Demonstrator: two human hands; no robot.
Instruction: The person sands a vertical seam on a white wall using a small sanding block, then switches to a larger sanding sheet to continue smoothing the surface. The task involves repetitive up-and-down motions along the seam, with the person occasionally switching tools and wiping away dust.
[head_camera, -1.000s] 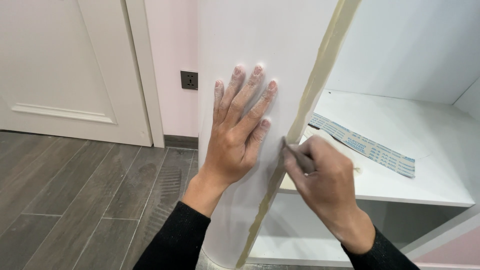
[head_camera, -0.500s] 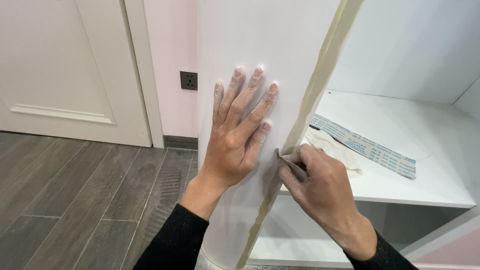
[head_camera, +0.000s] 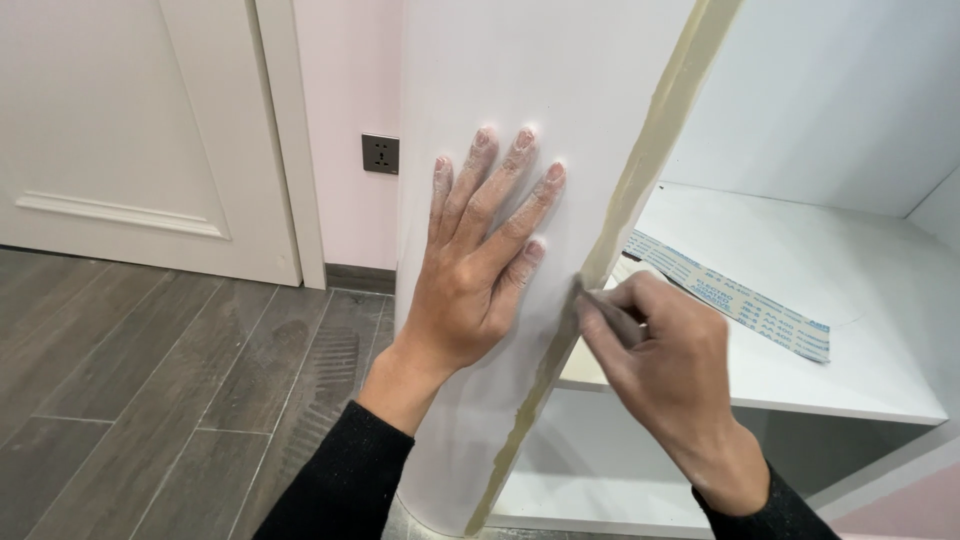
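Small grey sanding piece (head_camera: 608, 318) pinched in closed fingers of right hand (head_camera: 672, 372), pressed against taped front edge (head_camera: 640, 170) of white cabinet side panel (head_camera: 500, 90). Left hand (head_camera: 478, 272) open, flat, fingers spread on same panel, just beside the edge. Behind, white shelf (head_camera: 850, 360) with paper strip (head_camera: 730, 295). Further left, wall socket (head_camera: 380, 153), door (head_camera: 120, 130), grey floor (head_camera: 150, 400).

Smooth matt white cabinet panel (head_camera: 480, 80), raw tan edge strip (head_camera: 640, 170), wood-grain floor (head_camera: 150, 380)
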